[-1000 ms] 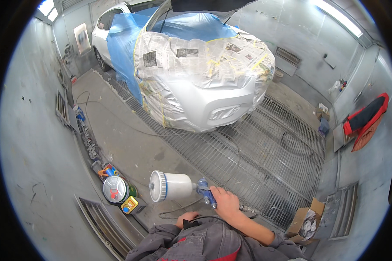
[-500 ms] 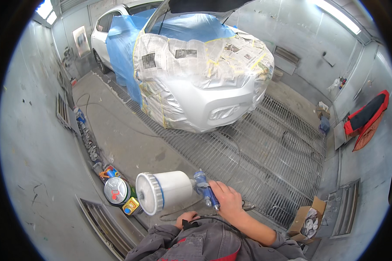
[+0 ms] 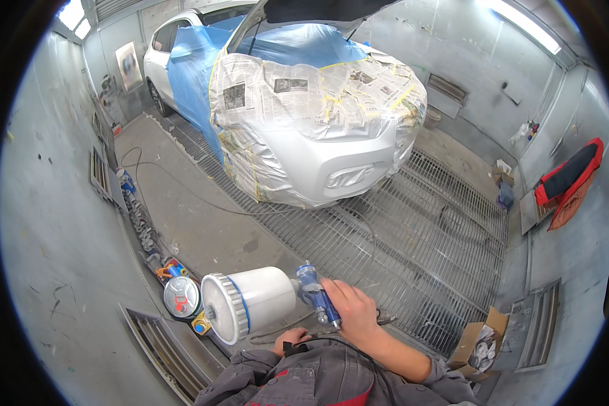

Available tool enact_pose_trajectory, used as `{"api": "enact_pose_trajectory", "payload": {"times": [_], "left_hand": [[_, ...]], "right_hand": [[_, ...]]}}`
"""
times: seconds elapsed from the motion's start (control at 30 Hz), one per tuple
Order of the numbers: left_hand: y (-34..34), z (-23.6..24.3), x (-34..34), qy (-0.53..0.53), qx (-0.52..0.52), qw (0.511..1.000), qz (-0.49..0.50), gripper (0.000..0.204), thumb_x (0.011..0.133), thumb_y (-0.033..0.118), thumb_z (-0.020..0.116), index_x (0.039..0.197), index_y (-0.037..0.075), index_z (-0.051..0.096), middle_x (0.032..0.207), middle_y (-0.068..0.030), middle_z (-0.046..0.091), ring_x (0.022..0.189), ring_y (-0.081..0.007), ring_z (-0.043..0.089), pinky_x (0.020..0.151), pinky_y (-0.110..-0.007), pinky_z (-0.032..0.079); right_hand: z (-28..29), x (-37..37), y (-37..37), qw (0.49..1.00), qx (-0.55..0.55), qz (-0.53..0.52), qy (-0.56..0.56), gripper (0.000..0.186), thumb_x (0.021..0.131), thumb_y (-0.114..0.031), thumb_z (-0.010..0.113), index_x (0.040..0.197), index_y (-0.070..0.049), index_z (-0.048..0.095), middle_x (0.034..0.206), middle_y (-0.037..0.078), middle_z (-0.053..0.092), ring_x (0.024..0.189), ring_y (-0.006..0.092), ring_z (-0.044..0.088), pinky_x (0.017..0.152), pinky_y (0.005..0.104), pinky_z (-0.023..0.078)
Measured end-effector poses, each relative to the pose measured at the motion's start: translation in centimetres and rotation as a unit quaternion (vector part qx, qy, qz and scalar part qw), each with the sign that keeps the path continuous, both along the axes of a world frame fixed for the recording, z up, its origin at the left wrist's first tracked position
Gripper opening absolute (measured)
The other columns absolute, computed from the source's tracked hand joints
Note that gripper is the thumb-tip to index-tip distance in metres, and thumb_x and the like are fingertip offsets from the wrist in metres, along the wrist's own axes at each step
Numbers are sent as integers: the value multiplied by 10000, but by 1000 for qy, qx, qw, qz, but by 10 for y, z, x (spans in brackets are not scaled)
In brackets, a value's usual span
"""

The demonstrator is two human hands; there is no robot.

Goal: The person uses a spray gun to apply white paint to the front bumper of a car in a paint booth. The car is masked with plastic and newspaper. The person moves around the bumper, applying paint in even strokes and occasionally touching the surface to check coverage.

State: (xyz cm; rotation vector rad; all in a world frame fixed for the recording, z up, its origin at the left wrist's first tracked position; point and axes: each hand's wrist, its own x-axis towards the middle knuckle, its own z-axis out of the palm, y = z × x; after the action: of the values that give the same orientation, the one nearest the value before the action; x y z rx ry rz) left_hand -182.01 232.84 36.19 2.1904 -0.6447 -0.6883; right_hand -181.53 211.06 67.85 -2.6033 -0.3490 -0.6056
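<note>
My right hand (image 3: 355, 311) is closed on a blue spray gun (image 3: 316, 292), held low in front of me with its large white cup (image 3: 257, 301) lying sideways to the left. My left hand (image 3: 289, 338) is low at my waist with curled fingers beside a dark hose (image 3: 331, 342); what it holds is partly hidden. Ahead stands a white car (image 3: 157, 64), hood raised, its front wrapped in newspaper (image 3: 257, 91), tape and blue plastic sheeting (image 3: 189, 88), with a pale bumper area (image 3: 345, 152) exposed at the front.
A floor grate (image 3: 419, 243) runs under the car. Hoses (image 3: 139, 169) lie on the concrete floor. Cans (image 3: 181, 296) and tools line the left wall. A cardboard box (image 3: 474, 348) sits at lower right. A red and black jacket (image 3: 568, 176) hangs on the right wall.
My right hand has brought the spray gun slightly toward me, and its cup has swung left and down, now covering part of the cans. My left hand has hardly moved.
</note>
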Motion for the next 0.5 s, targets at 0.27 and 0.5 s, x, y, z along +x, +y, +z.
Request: {"api": "enact_pose_trajectory", "payload": {"times": [0.27, 0.5], "left_hand": [[14, 3, 16, -100, 6, 995, -7, 348, 984, 406, 638, 1135, 100, 704, 1078, -156, 707, 1060, -408, 631, 884, -495, 518], [40, 46, 53, -178, 9, 984, 2, 289, 937, 356, 705, 1101, 118, 712, 1046, -116, 693, 1020, -375, 618, 857, -468, 526]], "right_hand": [[-22, -11, -15, 995, 63, -24, 77, 649, 723, -63, 761, 1344, -106, 577, 1210, 142, 688, 995, 386, 693, 799, 461, 579], [-37, -4, -72, 931, 288, -218, 52, 343, 822, -120, 773, 1140, -10, 706, 868, 118, 730, 761, 253, 726, 694, 363, 576]]}}
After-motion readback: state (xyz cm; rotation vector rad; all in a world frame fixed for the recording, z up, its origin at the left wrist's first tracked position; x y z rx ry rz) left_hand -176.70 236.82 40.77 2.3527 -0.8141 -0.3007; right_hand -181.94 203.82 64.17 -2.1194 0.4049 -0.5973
